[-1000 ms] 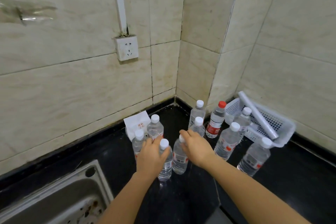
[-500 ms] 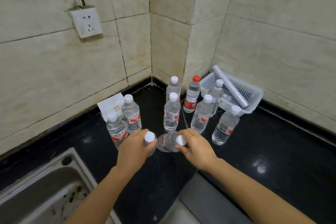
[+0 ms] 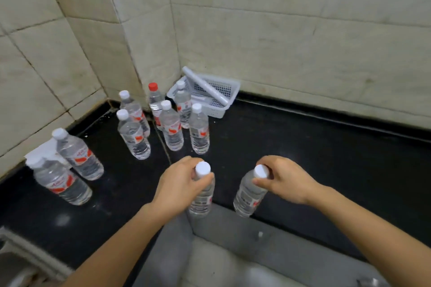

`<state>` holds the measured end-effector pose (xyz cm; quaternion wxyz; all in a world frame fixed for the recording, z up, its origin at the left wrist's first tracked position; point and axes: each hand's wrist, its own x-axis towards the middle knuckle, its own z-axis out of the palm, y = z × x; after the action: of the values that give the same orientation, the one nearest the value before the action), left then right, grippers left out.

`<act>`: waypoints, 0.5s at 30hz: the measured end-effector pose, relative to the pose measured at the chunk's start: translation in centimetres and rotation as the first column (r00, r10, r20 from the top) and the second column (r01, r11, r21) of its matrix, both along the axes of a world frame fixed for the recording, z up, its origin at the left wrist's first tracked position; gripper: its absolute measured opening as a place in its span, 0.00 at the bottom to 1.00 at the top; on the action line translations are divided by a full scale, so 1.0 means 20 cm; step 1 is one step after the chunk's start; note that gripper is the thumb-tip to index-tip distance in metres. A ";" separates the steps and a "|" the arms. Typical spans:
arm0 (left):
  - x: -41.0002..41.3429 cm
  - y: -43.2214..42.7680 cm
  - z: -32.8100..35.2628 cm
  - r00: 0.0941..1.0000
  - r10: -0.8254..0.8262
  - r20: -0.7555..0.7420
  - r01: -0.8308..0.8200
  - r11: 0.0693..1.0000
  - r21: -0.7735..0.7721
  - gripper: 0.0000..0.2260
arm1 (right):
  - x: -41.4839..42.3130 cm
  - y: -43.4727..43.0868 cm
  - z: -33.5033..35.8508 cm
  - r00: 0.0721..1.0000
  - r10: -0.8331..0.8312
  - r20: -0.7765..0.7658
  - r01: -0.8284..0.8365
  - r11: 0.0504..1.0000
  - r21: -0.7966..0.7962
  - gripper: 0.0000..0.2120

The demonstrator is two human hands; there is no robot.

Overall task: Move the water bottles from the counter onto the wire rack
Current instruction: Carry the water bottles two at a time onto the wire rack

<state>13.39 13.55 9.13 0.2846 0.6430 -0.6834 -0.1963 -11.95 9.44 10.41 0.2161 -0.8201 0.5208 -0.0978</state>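
head view: the left hand [image 3: 179, 184] had its grip curled round the neck of the first bottle [image 3: 201, 198]. the right hand [image 3: 286, 179] pinched the cap end of the second bottle [image 3: 248, 196]. both bottles hung at 6 o'clock, seemingly lifted over the near edge of the worktop [image 3: 303, 147]. the standing bottles [image 3: 172, 128] waited from 9 to 12 o'clock. the wire rack was out of view. my judgement: held only by the neck, a full bottle could slip or swing and fall off the edge.

Kitchen corner, probably in a home: glossy black counter [image 3: 303, 147] against beige marbled wall tiles [image 3: 303, 42], white plastic basket [image 3: 233, 87] at the back, water bottles [image 3: 172, 130] standing nearby.
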 end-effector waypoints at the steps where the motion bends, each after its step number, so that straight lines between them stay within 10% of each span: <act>1: -0.13 0.00 0.00 0.999 -0.036 -0.007 0.036 0.999 -0.008 0.07 | -0.14 0.04 0.02 0.999 -0.044 0.015 0.044 0.999 -0.004 0.11; 15: -2.19 0.02 0.30 0.868 -0.496 0.001 0.485 0.849 -0.210 0.06 | -2.03 0.72 0.41 0.787 -0.587 0.191 0.614 0.777 -0.139 0.13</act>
<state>-30.36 13.98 15.16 0.3074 0.4091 -0.8334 -0.2088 -52.59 23.89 18.55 0.1277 -0.6191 0.7271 -0.2679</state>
